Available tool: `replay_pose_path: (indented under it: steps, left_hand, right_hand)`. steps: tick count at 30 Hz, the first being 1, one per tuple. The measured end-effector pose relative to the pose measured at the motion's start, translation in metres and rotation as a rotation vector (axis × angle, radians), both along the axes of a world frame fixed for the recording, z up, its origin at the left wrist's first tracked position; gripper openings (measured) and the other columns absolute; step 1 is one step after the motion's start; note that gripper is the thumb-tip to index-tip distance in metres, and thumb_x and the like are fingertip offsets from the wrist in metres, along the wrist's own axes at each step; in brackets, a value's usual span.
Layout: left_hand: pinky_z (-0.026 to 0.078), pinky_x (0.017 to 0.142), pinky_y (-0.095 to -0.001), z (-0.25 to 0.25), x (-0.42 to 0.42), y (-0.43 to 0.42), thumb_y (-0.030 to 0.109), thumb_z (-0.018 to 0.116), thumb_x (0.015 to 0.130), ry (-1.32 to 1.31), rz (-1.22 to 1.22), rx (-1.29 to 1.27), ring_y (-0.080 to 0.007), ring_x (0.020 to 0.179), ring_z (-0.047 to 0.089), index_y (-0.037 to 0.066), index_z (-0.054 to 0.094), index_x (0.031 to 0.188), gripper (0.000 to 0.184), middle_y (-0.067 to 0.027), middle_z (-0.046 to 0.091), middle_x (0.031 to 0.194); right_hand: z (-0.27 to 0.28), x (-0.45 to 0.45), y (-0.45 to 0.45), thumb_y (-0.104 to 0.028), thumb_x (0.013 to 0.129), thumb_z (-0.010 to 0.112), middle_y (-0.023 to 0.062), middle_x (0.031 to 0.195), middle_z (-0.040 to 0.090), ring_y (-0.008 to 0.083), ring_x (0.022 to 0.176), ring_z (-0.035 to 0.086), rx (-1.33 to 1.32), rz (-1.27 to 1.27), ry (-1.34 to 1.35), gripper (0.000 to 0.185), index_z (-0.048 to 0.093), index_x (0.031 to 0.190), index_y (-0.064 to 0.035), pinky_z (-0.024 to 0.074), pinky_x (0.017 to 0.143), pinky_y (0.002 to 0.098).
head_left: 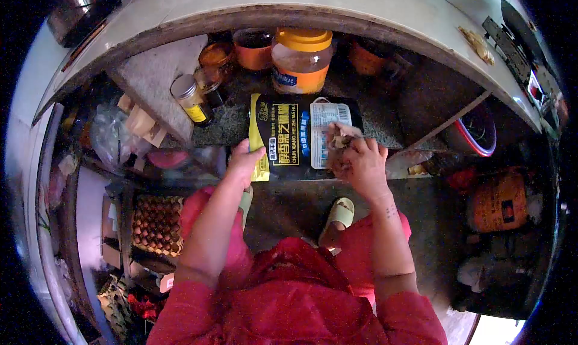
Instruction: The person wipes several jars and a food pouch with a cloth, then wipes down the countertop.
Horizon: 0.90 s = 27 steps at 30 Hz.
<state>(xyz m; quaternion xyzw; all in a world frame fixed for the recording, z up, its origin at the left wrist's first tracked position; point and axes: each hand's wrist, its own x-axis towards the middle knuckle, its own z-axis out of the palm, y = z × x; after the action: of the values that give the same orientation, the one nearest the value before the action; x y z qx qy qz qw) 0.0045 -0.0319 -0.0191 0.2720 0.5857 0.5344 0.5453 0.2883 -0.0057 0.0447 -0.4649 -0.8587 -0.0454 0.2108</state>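
A large black and yellow bag of black sesame paste (285, 134) lies at the front of the cupboard shelf, its printed side towards me. My left hand (244, 161) is closed on its yellow end, the thumb on the front. In my right hand (368, 167) is a crumpled greyish-brown cloth (341, 137), bunched under closed fingers. This cloth rests over the right part of the bag, by its white label panel (324, 119). Behind the bag stands a clear plastic jar with a yellow lid (304, 39). To the left is a small silver-lidded jar (191, 101).
A stone counter (241, 3) overhangs the shelf (232, 119). More jars (217, 59) stand at the back. A tray of eggs (155, 221) sits low on the left, near plastic bags (114, 134). To the right are a rimmed basin (481, 134) and an orange sack (497, 203).
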Motion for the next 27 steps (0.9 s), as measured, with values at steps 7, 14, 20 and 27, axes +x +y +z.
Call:
replay_pose_path:
  steps: [7,14,20,27]
  left_hand:
    - [0.05,0.073,-0.0318,0.006,0.005,-0.002,0.003,0.061,0.086,0.251,0.021,-0.011,-0.0147,0.083,0.06,0.004,0.056,0.115,0.029,-0.0052,0.065,0.098]
    - [0.05,0.071,-0.0342,-0.024,-0.003,0.003,0.008,0.065,0.084,0.249,-0.001,0.037,-0.0165,0.083,0.06,0.007,0.056,0.114,0.032,-0.0039,0.064,0.096]
    - [0.042,0.091,-0.0355,-0.02,-0.004,0.003,0.051,0.046,0.094,0.265,0.115,-0.045,-0.0187,0.106,0.053,0.002,0.055,0.121,0.057,-0.0106,0.06,0.114]
    - [0.041,0.091,-0.0356,-0.037,-0.017,0.018,0.065,0.041,0.09,-0.023,0.213,-0.209,-0.0226,0.107,0.053,0.001,0.056,0.121,0.073,-0.0127,0.058,0.117]
  right_hand:
    - [-0.013,-0.015,0.033,-0.017,0.075,0.061,0.0143,0.122,0.053,0.035,0.12,0.044,0.123,-0.241,0.034,0.044,0.055,0.117,-0.0088,0.0317,0.099,0.0524]
    - [-0.023,-0.075,0.063,-0.022,0.077,0.059,0.0134,0.119,0.059,0.0338,0.122,0.045,0.156,-0.226,-0.068,0.046,0.055,0.119,-0.0027,0.0301,0.104,0.0524]
    - [-0.041,-0.151,0.041,-0.019,0.078,0.056,0.0134,0.12,0.059,0.0318,0.122,0.046,0.199,-0.009,-0.008,0.042,0.056,0.117,-0.0033,0.0274,0.105,0.0487]
    - [-0.028,-0.144,0.0,-0.012,0.078,0.054,0.0124,0.122,0.056,0.0293,0.118,0.049,-0.017,0.426,-0.068,0.044,0.054,0.122,-0.0032,0.0346,0.101,0.0456]
